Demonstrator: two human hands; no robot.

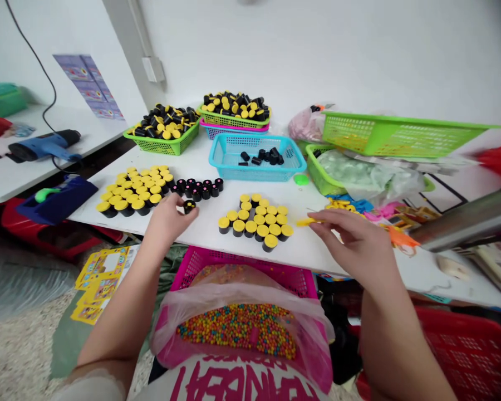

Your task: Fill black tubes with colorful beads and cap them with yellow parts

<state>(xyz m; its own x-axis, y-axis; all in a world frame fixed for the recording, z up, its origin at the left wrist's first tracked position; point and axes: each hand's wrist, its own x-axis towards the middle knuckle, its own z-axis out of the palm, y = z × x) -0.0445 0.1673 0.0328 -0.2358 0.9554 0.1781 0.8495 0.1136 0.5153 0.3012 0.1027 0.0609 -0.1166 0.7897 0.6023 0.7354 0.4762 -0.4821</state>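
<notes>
My left hand [169,218] pinches a small black cylindrical container [189,207] in its fingertips, just in front of a cluster of black containers with dark pink-rimmed tops [197,189]. Further left stands a dense group of black containers with yellow lids [136,190]. A smaller yellow-lidded group [254,218] stands between my hands on the white table [200,161]. My right hand [354,244] holds a flat yellow plastic piece [307,221] between thumb and fingers. Its exact shape is unclear.
Green baskets [162,131] and a stacked basket [235,111] hold capped containers, and a blue basket [256,157] holds loose black ones. Below the table edge, a pink basket [242,323] lined with plastic holds multicoloured beads. A metal tube [467,220] juts in at right, and a blue heat gun [45,145] lies on the left table.
</notes>
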